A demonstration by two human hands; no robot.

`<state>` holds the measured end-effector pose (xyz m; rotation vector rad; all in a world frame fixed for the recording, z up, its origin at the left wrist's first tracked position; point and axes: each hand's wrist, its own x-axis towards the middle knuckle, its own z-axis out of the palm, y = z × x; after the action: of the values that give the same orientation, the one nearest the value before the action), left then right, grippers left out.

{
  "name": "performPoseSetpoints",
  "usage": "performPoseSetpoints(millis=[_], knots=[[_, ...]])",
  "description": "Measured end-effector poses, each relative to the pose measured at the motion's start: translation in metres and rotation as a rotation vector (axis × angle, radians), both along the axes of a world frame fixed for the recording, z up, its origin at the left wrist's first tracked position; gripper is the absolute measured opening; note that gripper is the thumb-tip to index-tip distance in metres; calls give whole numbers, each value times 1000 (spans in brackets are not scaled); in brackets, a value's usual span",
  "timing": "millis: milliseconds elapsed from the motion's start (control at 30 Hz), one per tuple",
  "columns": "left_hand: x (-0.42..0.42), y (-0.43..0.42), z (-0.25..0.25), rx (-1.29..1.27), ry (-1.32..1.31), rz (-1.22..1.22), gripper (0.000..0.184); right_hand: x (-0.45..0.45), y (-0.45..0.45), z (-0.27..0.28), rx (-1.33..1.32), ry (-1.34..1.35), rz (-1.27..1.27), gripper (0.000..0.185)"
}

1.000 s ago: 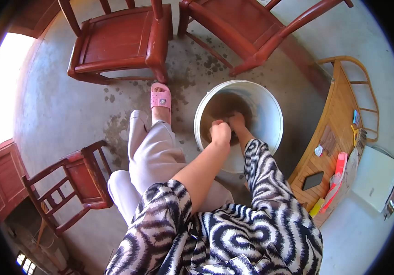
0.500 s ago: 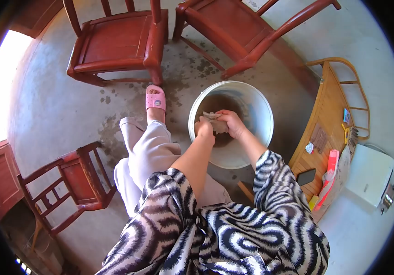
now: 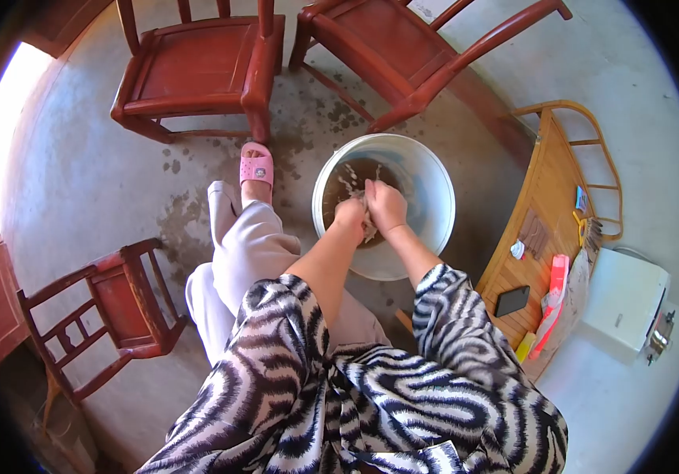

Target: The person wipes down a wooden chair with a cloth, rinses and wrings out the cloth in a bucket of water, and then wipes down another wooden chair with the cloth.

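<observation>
A white bucket (image 3: 437, 225) holding brownish water stands on the floor in front of me. Over the water, my left hand (image 3: 350, 216) and my right hand (image 3: 386, 205) are closed side by side on a wet, greyish cloth (image 3: 369, 229). Only parts of the cloth show, between and below the hands. Pale streaks of water splash just beyond my fingers.
Two red chairs (image 3: 193, 67) (image 3: 379, 39) stand beyond the bucket, and a small red chair (image 3: 126, 304) at the left. To the right a wooden bench (image 3: 505, 268) bears a black phone (image 3: 511, 301) and a red package (image 3: 558, 276). A pale green box (image 3: 624, 300) is farther right.
A second ago my hands were low in the bucket; then they came up with the cloth. Now they are pressed closer together around it, and water splashes. The view has shifted slightly.
</observation>
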<state>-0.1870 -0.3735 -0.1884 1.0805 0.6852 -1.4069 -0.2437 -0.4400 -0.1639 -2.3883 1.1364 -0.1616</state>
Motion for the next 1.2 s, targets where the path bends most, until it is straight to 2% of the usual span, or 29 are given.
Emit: performPoseSetpoints(millis=[100, 133, 167, 200, 267, 333, 367, 433, 500, 533, 600, 633, 700, 733, 800, 867, 933, 967, 1033, 1067, 1133, 1167, 1200], knots=[[3, 0, 30, 69, -60, 4, 33, 2, 6, 13, 32, 21, -42, 39], [5, -1, 34, 105, -94, 10, 34, -1, 15, 25, 65, -42, 31, 39], [-4, -4, -25, -24, -107, 172, 35, -4, 25, 36, 101, -99, 105, 38], [-4, -4, -57, -105, 12, 159, 37, -3, 34, 43, 45, -117, 115, 37], [-1, -9, -6, 24, -28, 82, 38, -3, 23, 33, 40, -40, 24, 39], [-9, -10, 13, 31, -106, -116, 37, -12, -9, 2, 76, 104, -64, 43], [-3, -6, 19, -25, -104, -291, 33, -15, -14, -7, 93, 119, -46, 43], [3, -4, 22, 5, -105, -246, 35, -16, -23, -23, 105, 126, -26, 44], [4, -3, 27, 32, -102, -194, 36, -20, -33, -42, 676, -47, -132, 46], [5, -4, 30, 117, -89, -141, 37, -30, -42, -75, 820, -87, -320, 48], [5, -5, 31, 220, -71, -79, 38, -37, -47, -77, 752, 40, -487, 48], [3, -5, 31, 297, -133, -91, 38, -49, -55, -102, 763, 48, -481, 48], [4, -3, 30, 398, -165, -78, 36, -74, -62, -174, 712, -139, -572, 43], [3, -1, 23, 411, -161, -78, 36, -70, -56, -179, 724, -131, -574, 43], [1, -1, 7, 391, -297, -94, 36, -53, -44, -186, 131, 423, 219, 34], [-6, -6, -17, 419, -304, -60, 33, -44, -28, -164, 226, 414, 207, 31], [-5, -5, -21, 333, -243, -87, 32, -41, -24, -154, 711, 239, -10, 27], [-8, -6, -21, 334, -242, -87, 32, -44, -26, -154, 712, 240, -11, 27], [-10, -10, -12, 467, -289, -36, 35, -49, -33, -159, 327, 21, -379, 22], [-12, -9, -15, 462, -289, -40, 35, -52, -36, -162, 322, 21, -383, 22], [-15, -7, -35, 328, -212, 47, 36, -32, -37, -115, 1243, -159, -590, 16], [-14, -6, -28, 324, -208, 52, 36, -26, -38, -93, 1237, -154, -587, 16], [-11, -5, -14, 344, -199, 53, 38, -22, -37, -70, 1327, -268, -454, 13]])
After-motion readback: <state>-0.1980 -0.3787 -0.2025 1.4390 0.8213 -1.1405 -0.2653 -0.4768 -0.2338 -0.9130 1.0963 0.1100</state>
